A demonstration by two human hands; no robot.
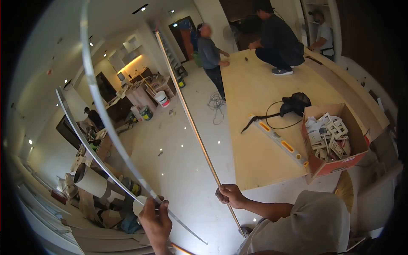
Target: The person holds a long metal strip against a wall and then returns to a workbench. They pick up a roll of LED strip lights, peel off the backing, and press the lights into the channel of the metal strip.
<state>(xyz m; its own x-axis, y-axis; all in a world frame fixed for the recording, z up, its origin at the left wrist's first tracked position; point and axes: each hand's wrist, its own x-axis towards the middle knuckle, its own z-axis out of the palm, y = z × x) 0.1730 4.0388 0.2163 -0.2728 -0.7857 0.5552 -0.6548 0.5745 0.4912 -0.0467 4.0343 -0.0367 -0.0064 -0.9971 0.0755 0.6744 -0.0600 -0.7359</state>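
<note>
My left hand (155, 223), at the lower middle, is closed around a long, thin silver metal strip (108, 121). This strip bows up to the top of the view and runs down to the floor. A second curved strip (93, 155) meets the same hand; whether the fingers grip it too is hard to tell. My right hand (230, 196) is wrapped around a long, straight, gold-toned metal strip (187, 108), which stands at a slant. Its lower end is near my foot, and its upper end rises toward the back of the room.
To the right is a plywood surface (250, 165) bearing a spirit level (280, 142), a black cap-like item (295, 104) and a carton (335, 163) of white plates. One person (276, 42) squats on it; another (210, 53) stands beside it. Buckets (162, 98) and stacked materials line the left.
</note>
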